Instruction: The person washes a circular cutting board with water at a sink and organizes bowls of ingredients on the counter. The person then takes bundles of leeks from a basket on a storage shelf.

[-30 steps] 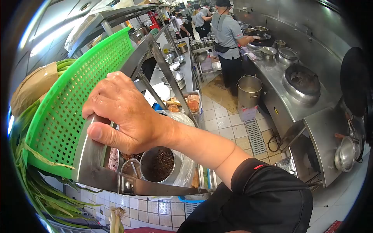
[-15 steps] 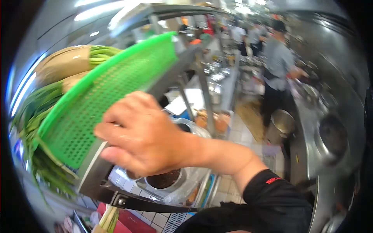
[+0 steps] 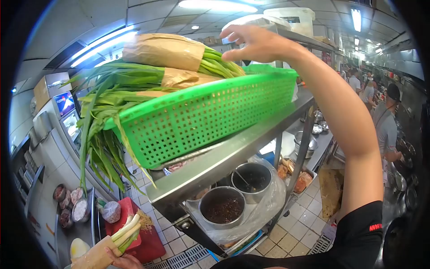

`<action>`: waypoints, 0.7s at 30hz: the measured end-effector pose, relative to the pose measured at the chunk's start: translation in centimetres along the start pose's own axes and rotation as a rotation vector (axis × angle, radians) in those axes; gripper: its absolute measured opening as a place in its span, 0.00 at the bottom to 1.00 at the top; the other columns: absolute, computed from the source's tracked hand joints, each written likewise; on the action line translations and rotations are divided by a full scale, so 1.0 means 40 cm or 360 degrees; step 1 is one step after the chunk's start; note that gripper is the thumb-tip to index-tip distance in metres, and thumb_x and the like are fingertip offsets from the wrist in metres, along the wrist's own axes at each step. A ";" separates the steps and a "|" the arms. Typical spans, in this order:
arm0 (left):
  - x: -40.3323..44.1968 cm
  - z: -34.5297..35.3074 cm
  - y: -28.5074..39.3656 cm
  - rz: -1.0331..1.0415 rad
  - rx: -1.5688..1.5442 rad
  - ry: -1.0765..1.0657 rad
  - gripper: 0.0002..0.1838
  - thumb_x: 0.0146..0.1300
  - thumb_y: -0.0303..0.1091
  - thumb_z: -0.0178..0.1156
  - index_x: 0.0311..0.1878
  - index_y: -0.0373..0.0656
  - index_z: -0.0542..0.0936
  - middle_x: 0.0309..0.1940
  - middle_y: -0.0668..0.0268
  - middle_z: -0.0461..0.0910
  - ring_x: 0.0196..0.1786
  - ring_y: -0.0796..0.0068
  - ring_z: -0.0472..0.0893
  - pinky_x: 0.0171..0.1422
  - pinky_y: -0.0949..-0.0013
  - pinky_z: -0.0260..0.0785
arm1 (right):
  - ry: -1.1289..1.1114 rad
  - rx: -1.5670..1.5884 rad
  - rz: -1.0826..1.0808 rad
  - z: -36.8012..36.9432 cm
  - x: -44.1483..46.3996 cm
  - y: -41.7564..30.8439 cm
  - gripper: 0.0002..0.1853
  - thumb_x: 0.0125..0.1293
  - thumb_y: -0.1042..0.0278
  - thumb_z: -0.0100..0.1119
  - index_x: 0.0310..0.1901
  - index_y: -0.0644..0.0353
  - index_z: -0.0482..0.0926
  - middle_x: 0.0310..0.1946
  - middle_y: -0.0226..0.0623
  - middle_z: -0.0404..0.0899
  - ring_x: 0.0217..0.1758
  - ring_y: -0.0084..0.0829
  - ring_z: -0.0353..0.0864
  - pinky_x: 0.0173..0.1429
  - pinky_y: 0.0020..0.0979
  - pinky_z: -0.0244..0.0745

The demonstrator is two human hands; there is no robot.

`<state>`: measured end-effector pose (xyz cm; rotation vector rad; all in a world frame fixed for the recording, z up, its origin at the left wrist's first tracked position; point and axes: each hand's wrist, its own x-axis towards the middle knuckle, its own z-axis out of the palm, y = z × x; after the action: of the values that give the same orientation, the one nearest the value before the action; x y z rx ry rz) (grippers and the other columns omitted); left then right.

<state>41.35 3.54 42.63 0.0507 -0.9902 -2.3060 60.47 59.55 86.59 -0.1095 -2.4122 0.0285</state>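
Note:
My right hand [image 3: 257,44] is raised over the far end of a green perforated plastic basket [image 3: 201,119], fingers apart and holding nothing. Beside it in the basket lie green onions [image 3: 219,62], some bundled in brown paper [image 3: 163,51]. Long leaves [image 3: 101,148] droop over the basket's near end. At the lower left, my left hand [image 3: 123,260] is closed around another paper-wrapped bunch of green onions [image 3: 127,233], white stalks pointing up and right. The basket sits on the top of a metal rack [image 3: 233,157].
Below the rack top are two metal pots [image 3: 222,206] of dark contents and a plastic sheet [image 3: 264,215]. A red board or box [image 3: 148,242] is at lower left, near bowls of food [image 3: 80,210]. Co-workers [image 3: 387,123] stand along the right-hand stoves.
My right hand has gone from a closed position by the rack's metal edge up over the basket, fingers now spread. The view has swung left, bringing my left hand with its bunch into sight.

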 end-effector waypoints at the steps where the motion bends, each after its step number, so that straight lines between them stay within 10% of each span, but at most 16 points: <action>1: -0.005 0.018 0.002 0.0123 0.0018 0.0026 0.36 0.65 0.49 0.62 0.66 0.32 0.64 0.58 0.50 0.75 0.55 0.56 0.80 0.62 0.54 0.75 | 0.0006 0.0000 -0.0010 0.008 0.040 0.001 0.37 0.60 0.45 0.66 0.66 0.57 0.69 0.59 0.52 0.76 0.63 0.42 0.75 0.65 0.38 0.71; 4: -0.015 0.032 0.011 0.0174 -0.0009 0.0023 0.36 0.65 0.51 0.61 0.67 0.34 0.65 0.58 0.51 0.75 0.55 0.57 0.81 0.60 0.55 0.76 | -0.0582 -0.0073 0.0170 0.034 0.152 0.002 0.67 0.43 0.38 0.78 0.78 0.55 0.45 0.71 0.57 0.61 0.74 0.49 0.62 0.75 0.43 0.59; 9: -0.011 0.035 0.011 0.0346 -0.0032 -0.0021 0.35 0.66 0.48 0.60 0.66 0.31 0.62 0.49 0.42 0.78 0.46 0.51 0.83 0.45 0.51 0.81 | -0.0964 0.0428 0.0006 0.105 0.261 0.018 0.69 0.40 0.38 0.80 0.76 0.63 0.47 0.70 0.53 0.62 0.74 0.45 0.62 0.76 0.39 0.57; 14: 0.051 -0.021 -0.026 0.0193 0.0007 0.0018 0.35 0.65 0.49 0.60 0.62 0.30 0.64 0.46 0.43 0.79 0.28 0.51 0.83 0.14 0.63 0.74 | -0.0585 0.0306 -0.0126 0.147 0.270 0.015 0.55 0.40 0.49 0.80 0.67 0.64 0.60 0.59 0.49 0.73 0.64 0.40 0.72 0.69 0.37 0.65; 15: 0.056 -0.040 -0.016 0.0198 0.0015 0.0027 0.35 0.65 0.49 0.60 0.62 0.30 0.64 0.46 0.43 0.79 0.28 0.51 0.83 0.14 0.63 0.74 | -0.0525 0.0313 -0.0090 0.145 0.264 0.011 0.51 0.41 0.52 0.78 0.65 0.64 0.62 0.57 0.48 0.74 0.62 0.39 0.73 0.67 0.37 0.67; 17: 0.036 -0.022 0.053 -0.0450 0.0011 -0.0426 0.36 0.65 0.50 0.61 0.68 0.36 0.64 0.59 0.50 0.75 0.55 0.56 0.81 0.58 0.58 0.78 | -0.0412 0.0383 -0.0152 0.163 0.274 0.043 0.43 0.45 0.57 0.74 0.61 0.64 0.65 0.53 0.46 0.76 0.58 0.37 0.75 0.65 0.35 0.68; 19: -0.008 0.043 0.077 -0.0491 0.0023 -0.0407 0.36 0.66 0.48 0.61 0.69 0.35 0.63 0.60 0.50 0.74 0.57 0.56 0.80 0.61 0.57 0.76 | -0.0268 0.0423 -0.0182 0.153 0.280 0.062 0.37 0.48 0.59 0.72 0.58 0.63 0.67 0.51 0.44 0.77 0.57 0.35 0.74 0.64 0.34 0.69; 21: -0.020 0.087 0.061 0.0251 0.0423 0.0127 0.35 0.65 0.51 0.60 0.63 0.30 0.64 0.45 0.43 0.80 0.28 0.53 0.83 0.14 0.64 0.74 | -0.0269 0.0415 -0.0148 0.125 0.272 0.080 0.36 0.49 0.61 0.70 0.60 0.62 0.68 0.50 0.41 0.77 0.57 0.34 0.74 0.64 0.33 0.69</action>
<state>42.37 4.94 46.61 0.1665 -1.2087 -2.0036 49.29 63.73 89.92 0.1302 -2.5546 0.3203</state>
